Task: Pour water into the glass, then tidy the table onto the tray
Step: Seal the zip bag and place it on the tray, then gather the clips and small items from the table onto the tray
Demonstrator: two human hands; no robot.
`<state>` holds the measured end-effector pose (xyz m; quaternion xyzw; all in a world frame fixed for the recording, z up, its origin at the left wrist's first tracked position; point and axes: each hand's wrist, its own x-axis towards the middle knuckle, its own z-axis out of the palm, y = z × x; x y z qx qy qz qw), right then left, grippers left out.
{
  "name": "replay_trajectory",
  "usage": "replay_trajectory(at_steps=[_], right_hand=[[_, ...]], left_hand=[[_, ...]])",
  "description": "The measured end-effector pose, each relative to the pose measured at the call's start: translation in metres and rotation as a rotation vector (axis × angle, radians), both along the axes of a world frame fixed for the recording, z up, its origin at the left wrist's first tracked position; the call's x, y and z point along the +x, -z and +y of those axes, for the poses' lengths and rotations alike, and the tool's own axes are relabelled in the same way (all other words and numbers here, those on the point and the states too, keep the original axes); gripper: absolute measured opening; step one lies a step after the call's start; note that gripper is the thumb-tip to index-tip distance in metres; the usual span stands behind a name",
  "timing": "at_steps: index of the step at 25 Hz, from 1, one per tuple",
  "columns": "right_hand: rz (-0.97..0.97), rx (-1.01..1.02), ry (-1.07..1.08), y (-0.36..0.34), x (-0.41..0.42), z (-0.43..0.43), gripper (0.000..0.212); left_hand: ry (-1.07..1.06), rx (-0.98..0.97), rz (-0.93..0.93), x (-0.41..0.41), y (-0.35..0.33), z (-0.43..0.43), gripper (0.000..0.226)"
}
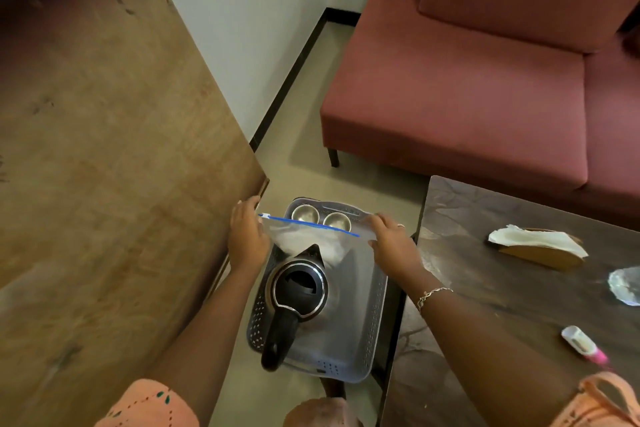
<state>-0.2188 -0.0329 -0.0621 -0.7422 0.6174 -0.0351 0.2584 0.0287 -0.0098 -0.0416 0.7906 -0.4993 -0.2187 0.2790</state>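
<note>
A grey perforated tray [375,308] sits low between two tables, near the floor. In it stand a black and steel kettle [296,291] and two small steel bowls [304,213] [337,220] at the far end. Both hands stretch a clear zip bag [311,236] with a blue seal above the tray's far part. My left hand [247,236] grips the bag's left end. My right hand [391,239] pinches its right end. White contents lie inside the bag. No glass shows.
A large wooden tabletop [104,149] fills the left. A dark table [519,305] on the right carries a tissue holder [540,246], a crumpled clear wrapper [625,286] and a white and pink tube [583,343]. A red sofa [467,80] stands behind.
</note>
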Motion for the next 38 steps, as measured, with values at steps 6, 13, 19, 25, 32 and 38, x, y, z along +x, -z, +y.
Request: replay_trajectory(at_steps=[6,13,19,25,32,38], right_hand=[[0.099,-0.26,-0.048,-0.043,-0.056,0.034,0.064],[0.145,-0.311,0.004,-0.073,-0.169,0.118,0.07],[0.194,-0.311,0.178,-0.084,-0.291,0.201,0.071],[0.236,-0.316,0.368,-0.093,-0.397,0.26,0.068],[0.27,-0.216,0.519,-0.078,-0.451,0.281,0.067],[0.276,-0.131,0.668,-0.053,-0.488,0.304,0.061]], left_hand=[[0.171,-0.066,-0.343,-0.092,-0.046,0.041,0.054],[0.496,-0.02,-0.474,-0.237,-0.055,0.102,0.076],[0.698,-0.001,-0.527,-0.358,-0.061,0.158,0.078],[0.878,0.002,-0.56,-0.445,-0.064,0.185,0.077],[1.089,0.034,-0.622,-0.493,-0.055,0.172,0.073],[1.209,0.091,-0.643,-0.51,-0.036,0.142,0.071]])
